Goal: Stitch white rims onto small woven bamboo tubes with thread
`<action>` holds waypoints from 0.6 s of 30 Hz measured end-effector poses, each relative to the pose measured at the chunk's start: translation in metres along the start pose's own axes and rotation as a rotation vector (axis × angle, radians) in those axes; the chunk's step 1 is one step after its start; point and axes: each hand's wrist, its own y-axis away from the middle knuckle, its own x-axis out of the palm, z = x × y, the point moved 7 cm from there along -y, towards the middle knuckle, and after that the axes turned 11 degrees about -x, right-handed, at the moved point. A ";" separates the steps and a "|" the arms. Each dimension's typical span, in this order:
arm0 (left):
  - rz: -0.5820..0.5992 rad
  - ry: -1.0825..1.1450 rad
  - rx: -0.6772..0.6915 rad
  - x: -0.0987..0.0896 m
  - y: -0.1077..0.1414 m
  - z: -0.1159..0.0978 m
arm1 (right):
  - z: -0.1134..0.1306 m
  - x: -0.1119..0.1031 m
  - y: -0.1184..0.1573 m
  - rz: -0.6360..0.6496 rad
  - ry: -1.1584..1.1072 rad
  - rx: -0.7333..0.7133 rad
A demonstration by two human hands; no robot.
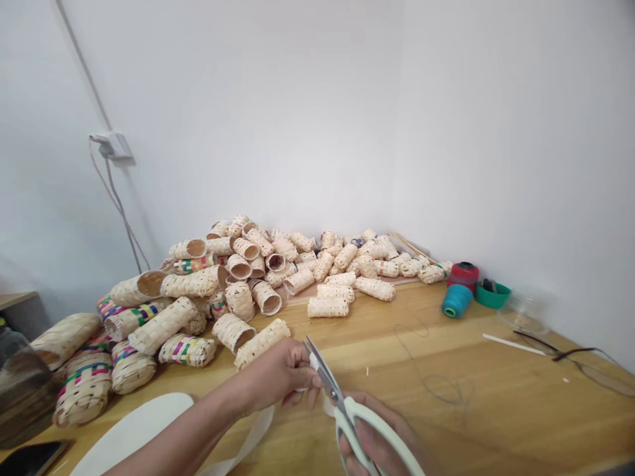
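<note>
Two bare hands are meeting at the near middle of the pale wooden table (496, 423). Your left hand (282, 373) is pinching a thin white strip (314, 362) between thumb and fingers, right beside the blades, probably to stop it bending away. Your right hand (371, 439) is gripping the cream-handled steel scissors (333, 395), fingers through the loops, points angled far and left, so the blades are reaching the strip from the side opposite your pinch. Whether they are biting into it, you cannot tell from here. A translucent white ribbon (254, 436) is trailing below your left wrist; whether it belongs to that strip is unclear.

Farther left and across the far side, a heap of pale woven cylindrical baskets (193, 283) is leaning toward the wall, seemingly pushed back to give your hands room. A flat white rounded sheet (139, 423) is lying near left, partly under your forearm. Far right, a red thread spool (464, 272) and a teal thread cone (457, 301) are standing close together beside a small green bowl (491, 297), likely kept clear of the scissors.
</note>
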 end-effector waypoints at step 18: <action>-0.433 0.095 -0.029 -0.043 0.025 0.014 | 0.210 -0.246 0.102 -0.382 1.843 -0.094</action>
